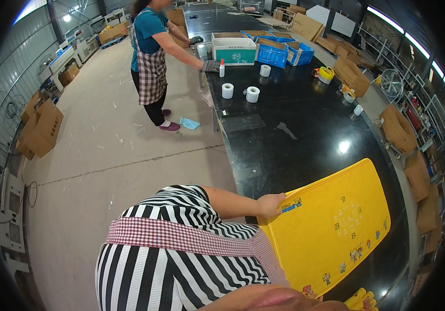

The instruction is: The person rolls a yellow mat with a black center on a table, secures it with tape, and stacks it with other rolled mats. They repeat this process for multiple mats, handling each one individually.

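Observation:
A large flat yellow mat (310, 233) with rounded corners, stitched edging and small printed cartoon figures tilts over the dark table. My left hand (270, 205) is closed on its upper left corner, thumb and fingers pinching the edge. The mat's near left edge lies against my checked apron. At its lower corner a sliver of skin shows, perhaps part of my right hand, but its fingers are hidden. Several yellow rolled pieces (362, 300) lie beside that corner at the bottom edge.
The long black table (264, 140) bears white rolls (252, 94), a red-capped bottle (222, 68), yellow tape (326, 74), a green-white box (234, 50) and blue boxes (272, 52). A gloved co-worker (152, 62) stands at its left side. Cardboard boxes (398, 127) line the right.

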`<action>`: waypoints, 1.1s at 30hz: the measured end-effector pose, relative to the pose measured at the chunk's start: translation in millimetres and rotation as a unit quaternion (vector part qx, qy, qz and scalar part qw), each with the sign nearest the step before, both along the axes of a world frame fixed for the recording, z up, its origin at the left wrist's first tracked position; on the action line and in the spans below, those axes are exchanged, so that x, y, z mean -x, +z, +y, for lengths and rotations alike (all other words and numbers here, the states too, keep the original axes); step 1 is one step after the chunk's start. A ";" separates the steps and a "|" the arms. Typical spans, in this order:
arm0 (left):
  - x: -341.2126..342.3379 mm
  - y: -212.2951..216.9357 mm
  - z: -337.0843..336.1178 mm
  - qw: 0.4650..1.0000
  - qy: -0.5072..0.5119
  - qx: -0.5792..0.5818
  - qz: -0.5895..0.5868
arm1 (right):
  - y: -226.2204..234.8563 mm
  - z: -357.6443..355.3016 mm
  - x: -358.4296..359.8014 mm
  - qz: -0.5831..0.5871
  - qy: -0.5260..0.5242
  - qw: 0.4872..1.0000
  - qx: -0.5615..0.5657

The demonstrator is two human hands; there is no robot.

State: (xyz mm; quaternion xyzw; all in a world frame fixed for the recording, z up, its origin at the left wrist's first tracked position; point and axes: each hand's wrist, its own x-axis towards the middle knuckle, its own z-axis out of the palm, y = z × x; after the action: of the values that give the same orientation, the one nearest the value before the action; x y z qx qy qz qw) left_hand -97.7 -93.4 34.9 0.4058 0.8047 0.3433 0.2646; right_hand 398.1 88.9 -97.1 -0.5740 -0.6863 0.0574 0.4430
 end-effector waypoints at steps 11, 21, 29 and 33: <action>-0.2 -3.8 1.2 1.000 -0.002 -0.003 0.005 | -0.8 0.6 -2.3 -0.001 0.008 0.999 0.032; -0.1 2.3 0.6 1.000 0.001 0.010 -0.006 | -3.0 -1.5 -0.6 0.025 0.014 0.998 0.048; 1.5 2.6 3.1 1.000 -0.002 0.027 -0.006 | -4.6 -2.3 1.0 0.046 0.018 0.997 0.058; 0.3 6.0 3.1 0.999 0.002 0.033 -0.013 | -4.4 -2.3 1.4 0.056 0.023 0.996 0.065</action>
State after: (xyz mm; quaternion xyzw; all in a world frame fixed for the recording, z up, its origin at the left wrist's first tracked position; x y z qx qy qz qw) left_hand -98.0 -90.3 40.9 0.3912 0.8129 0.3218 0.2876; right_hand 396.7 86.6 -101.5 -0.5815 -0.6680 0.1439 0.4415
